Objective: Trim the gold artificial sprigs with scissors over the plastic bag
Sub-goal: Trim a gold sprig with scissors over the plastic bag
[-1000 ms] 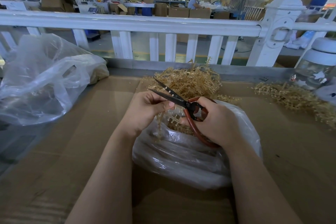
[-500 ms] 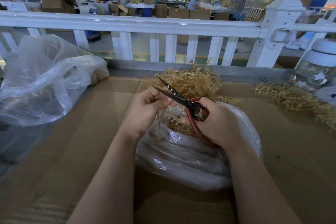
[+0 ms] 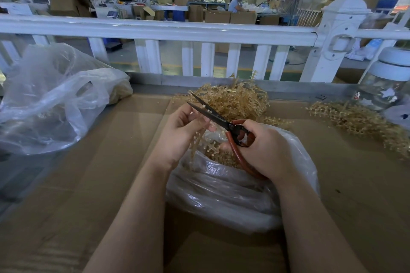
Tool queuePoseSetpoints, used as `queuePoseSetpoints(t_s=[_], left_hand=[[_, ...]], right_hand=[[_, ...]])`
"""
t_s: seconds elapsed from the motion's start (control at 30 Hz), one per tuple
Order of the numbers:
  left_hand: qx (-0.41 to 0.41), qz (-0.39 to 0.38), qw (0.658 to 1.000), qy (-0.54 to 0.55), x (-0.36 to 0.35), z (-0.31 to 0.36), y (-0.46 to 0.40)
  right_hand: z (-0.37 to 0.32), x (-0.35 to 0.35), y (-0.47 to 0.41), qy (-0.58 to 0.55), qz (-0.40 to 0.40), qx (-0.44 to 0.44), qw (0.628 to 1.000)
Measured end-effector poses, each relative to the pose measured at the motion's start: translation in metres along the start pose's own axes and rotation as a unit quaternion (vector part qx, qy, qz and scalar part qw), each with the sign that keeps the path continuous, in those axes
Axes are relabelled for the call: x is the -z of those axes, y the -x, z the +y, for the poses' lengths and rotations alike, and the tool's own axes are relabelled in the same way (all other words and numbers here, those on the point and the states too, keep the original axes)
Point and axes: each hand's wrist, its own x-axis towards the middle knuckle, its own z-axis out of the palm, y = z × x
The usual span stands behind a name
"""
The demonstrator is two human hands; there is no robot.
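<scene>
Head view showed the left hand (image 3: 182, 133) with its fingers curled around a gold sprig (image 3: 198, 142), which hung down from under the fingertips toward the open mouth of the plastic bag (image 3: 221, 195) lying on the cardboard-covered table (image 3: 88, 184). The sprig's upper end was hidden inside the grip, so exactly where the thumb pinched it could not be told. The right hand (image 3: 264, 150) gripped the red handles of the scissors (image 3: 221, 121), fingers wrapped around the loops. The dark blades stood parted, pointing far and to the left, with the lower blade just beside the left fingertips and seemingly crossing the sprig's top. Both hands hovered over the bag, which held gold trimmings. A pile of gold sprigs (image 3: 233, 102) lay on the table just beyond the hands, and another heap (image 3: 359, 122) sat to the right. A second clear bag (image 3: 55, 99) rested at the far left, near the white railing (image 3: 177, 31).
</scene>
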Motion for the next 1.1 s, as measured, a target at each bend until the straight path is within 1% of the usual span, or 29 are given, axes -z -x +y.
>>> queuePoseSetpoints(t_s=[0.1, 0.23, 0.37, 0.53, 0.9, 1.0, 1.1], left_hand=[[-0.008, 0.006, 1.0, 0.0, -0.0007, -0.0002, 0.0005], [-0.013, 0.016, 1.0, -0.005, 0.0004, -0.0008, -0.0009], [-0.001, 0.014, 1.0, -0.021, -0.0001, -0.0009, 0.0], [0.009, 0.013, 1.0, -0.012, -0.0013, -0.0007, -0.0002], [0.017, 0.005, 1.0, -0.008, 0.0027, -0.004, -0.0016], [0.007, -0.004, 1.0, -0.017, 0.0021, -0.0027, -0.0012], [-0.019, 0.009, 1.0, -0.009, 0.0015, -0.0019, 0.0]], right_hand=[[0.0004, -0.0003, 0.0005, 0.009, 0.006, 0.003, 1.0], [0.002, -0.0006, 0.0003, 0.003, -0.009, 0.003, 1.0], [0.0021, -0.0016, 0.0002, 0.01, -0.004, 0.021, 1.0], [0.0026, -0.0022, -0.0003, 0.004, 0.005, 0.036, 0.999], [0.0012, -0.0012, 0.0009, 0.017, 0.013, 0.023, 0.999], [0.0004, -0.0003, 0.0009, 0.01, 0.017, 0.024, 1.0], [-0.0008, 0.0, 0.0018, 0.002, 0.024, 0.021, 0.999]])
